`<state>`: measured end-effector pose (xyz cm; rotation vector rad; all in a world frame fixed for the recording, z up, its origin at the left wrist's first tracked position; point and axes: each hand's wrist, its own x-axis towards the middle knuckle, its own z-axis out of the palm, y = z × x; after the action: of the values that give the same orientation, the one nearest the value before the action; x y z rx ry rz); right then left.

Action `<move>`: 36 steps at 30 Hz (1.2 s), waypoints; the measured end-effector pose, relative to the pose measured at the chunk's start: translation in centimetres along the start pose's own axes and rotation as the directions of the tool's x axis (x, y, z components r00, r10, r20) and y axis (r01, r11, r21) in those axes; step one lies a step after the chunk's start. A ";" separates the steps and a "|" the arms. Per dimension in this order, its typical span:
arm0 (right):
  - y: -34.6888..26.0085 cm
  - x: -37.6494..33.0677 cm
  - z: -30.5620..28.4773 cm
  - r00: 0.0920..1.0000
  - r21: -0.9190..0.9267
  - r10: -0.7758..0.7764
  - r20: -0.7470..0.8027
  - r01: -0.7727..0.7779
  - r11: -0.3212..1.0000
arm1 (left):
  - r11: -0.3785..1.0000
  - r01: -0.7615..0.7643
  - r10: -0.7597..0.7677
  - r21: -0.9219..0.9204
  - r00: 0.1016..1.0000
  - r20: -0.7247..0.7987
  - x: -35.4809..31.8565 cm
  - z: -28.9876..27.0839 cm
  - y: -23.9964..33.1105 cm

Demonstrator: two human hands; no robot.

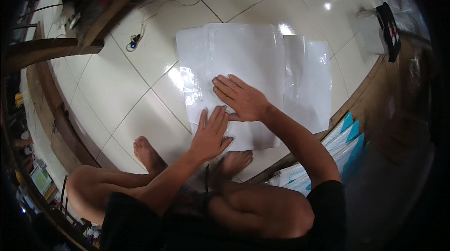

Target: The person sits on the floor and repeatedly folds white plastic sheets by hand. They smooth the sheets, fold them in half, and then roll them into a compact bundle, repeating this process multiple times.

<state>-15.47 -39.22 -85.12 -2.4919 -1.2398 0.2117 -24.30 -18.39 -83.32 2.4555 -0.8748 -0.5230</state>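
A large white sheet (246,49) lies flat on the floor, with a glossy film that catches the light on its left and right side panels. My left hand (211,131) rests palm down on its near left part, fingers stretched out and slightly spread. Just above it, my right hand (243,101) lies flat across the middle of the sheet, fingers pointing to the upper left. The two hands nearly meet, the right thumb close to the left fingertips. Neither one grips anything. Whether the sheet is one piece or several layers I cannot tell.
Pale floor tiles (136,70) surround the sheet. My bare feet are at its near edge. A thin cord with a small blue item (133,43) lies left. White and teal packages (335,152) lean at the right, below a pale box (370,30). Wooden beams (56,49) stand left.
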 end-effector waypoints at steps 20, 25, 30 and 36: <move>5.2 -12.6 -5.8 0.950 -0.101 0.147 0.275 -0.123 0.987 | 0.986 -0.167 0.167 0.020 0.986 -0.022 -1.3 1.5 -2.6; 5.2 -16.5 -6.6 0.912 0.036 0.244 0.330 -0.270 0.962 | 0.996 -0.079 0.079 0.035 0.997 0.013 -0.4 0.7 -0.1; 0.1 -9.6 -2.8 0.935 -0.045 0.355 0.016 -0.354 0.934 | 0.976 -0.215 0.214 -0.042 0.977 -0.025 1.0 1.0 0.9; -0.2 -6.1 -0.7 0.954 0.009 0.294 -0.056 -0.294 0.956 | 0.978 -0.204 0.199 0.049 0.976 0.088 1.4 1.6 -0.4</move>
<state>-19.10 -44.09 -84.52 -2.6537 -0.8414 0.2123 -23.92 -19.51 -85.08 2.3752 -1.1734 -0.5359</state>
